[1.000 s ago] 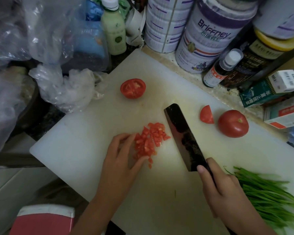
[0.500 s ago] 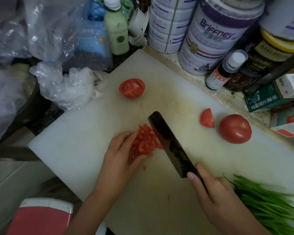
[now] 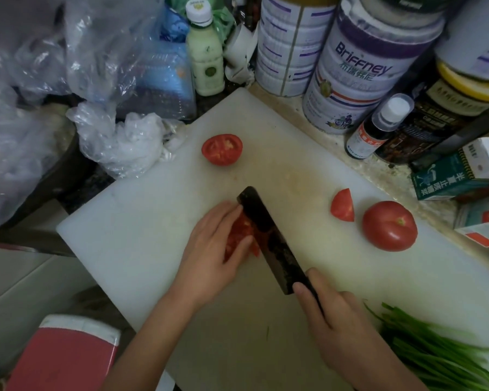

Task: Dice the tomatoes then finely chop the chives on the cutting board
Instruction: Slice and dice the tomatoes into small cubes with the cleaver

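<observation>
1. Closest to the person, at the left, sits a red container with a white rim [image 3: 62,354].
2. A bundle of chives [image 3: 435,351] lies uncut on the near right corner of the cutting board [image 3: 141,230].
3. Just beside the chives, the right hand [image 3: 342,331] is wrapped round the handle of the knife [image 3: 268,241], index finger along the side of the blade.
4. The dark blade stands edge-down on the board, angled away to the left.
5. The left hand [image 3: 212,249], fingers loosely extended, cups the diced tomato [image 3: 237,235] against the blade's left face.
6. Right of the blade lie a tomato wedge [image 3: 342,206] and, just beside it, a whole tomato [image 3: 389,225].
7. Further back, a half tomato [image 3: 222,149] rests cut face up.
8. Off the board's far left edge are crumpled plastic bags [image 3: 122,142].
9. At the back stand a pale green bottle [image 3: 205,57], big tins [image 3: 359,71] and a small white-capped bottle [image 3: 378,128].
</observation>
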The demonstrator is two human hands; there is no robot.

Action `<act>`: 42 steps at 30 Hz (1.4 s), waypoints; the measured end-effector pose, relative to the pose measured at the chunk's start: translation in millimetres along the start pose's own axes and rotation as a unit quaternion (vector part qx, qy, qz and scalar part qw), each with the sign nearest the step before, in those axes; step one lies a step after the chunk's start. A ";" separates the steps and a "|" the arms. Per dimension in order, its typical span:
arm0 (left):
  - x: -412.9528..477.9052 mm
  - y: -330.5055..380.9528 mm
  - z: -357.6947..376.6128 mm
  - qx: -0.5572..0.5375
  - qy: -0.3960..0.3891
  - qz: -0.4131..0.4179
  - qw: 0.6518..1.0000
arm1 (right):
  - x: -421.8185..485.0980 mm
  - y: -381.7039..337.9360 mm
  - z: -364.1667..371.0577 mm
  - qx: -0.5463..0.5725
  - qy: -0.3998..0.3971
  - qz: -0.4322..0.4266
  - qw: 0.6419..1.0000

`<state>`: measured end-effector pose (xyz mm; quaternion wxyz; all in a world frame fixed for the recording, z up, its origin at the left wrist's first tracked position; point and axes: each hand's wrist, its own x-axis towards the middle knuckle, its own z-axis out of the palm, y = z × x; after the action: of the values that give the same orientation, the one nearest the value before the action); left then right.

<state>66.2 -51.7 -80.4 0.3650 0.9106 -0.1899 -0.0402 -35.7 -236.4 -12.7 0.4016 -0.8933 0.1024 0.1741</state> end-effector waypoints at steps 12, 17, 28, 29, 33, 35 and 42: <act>-22.9 -14.4 -27.6 -0.047 -0.040 -0.005 0.998 | -12.1 -2.4 10.2 0.011 -0.013 0.031 0.999; -28.3 -23.7 -28.7 0.068 -0.120 0.053 0.989 | -23.2 -13.3 3.2 0.014 0.020 0.065 0.998; -9.3 -30.0 -36.8 0.085 -0.032 0.112 0.990 | -55.8 -16.2 15.0 0.022 0.005 0.089 0.996; -11.9 -32.5 -42.8 0.076 -0.036 0.121 0.989 | -56.7 -15.8 16.4 0.024 -0.005 0.083 0.996; -26.1 -46.1 -67.0 0.030 -0.022 0.080 0.996 | -55.7 -26.3 26.3 -0.037 -0.067 0.068 0.995; -32.9 -50.3 -73.8 0.002 -0.025 0.029 0.999 | -49.5 -35.3 37.3 -0.069 -0.094 0.043 0.992; -40.2 -64.6 -81.3 -0.028 -0.044 -0.020 0.998 | -21.4 -40.3 49.6 -0.091 -0.060 -0.028 0.994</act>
<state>66.7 58.9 -67.6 0.3805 0.9012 -0.1859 -0.0926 -53.6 -171.6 -7.4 0.3287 -0.9166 0.0364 0.2247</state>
